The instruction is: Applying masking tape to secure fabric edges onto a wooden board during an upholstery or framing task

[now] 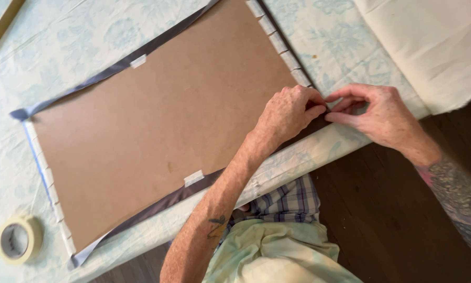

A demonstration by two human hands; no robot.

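A brown board [157,120] lies flat on a table with dark grey fabric [157,205] folded over its edges and held by pieces of pale tape. My left hand [288,112] presses down on the board's near right corner, fingers curled. My right hand [377,112] meets it from the right, thumb and fingers pinching at the fabric edge at that corner. What is between the fingertips is too small to tell.
A roll of masking tape [19,239] lies at the table's lower left. A pale patterned cloth [62,47] covers the table. Folded cream fabric [434,47] sits at the upper right. Dark wooden floor [392,220] lies beyond the table's edge.
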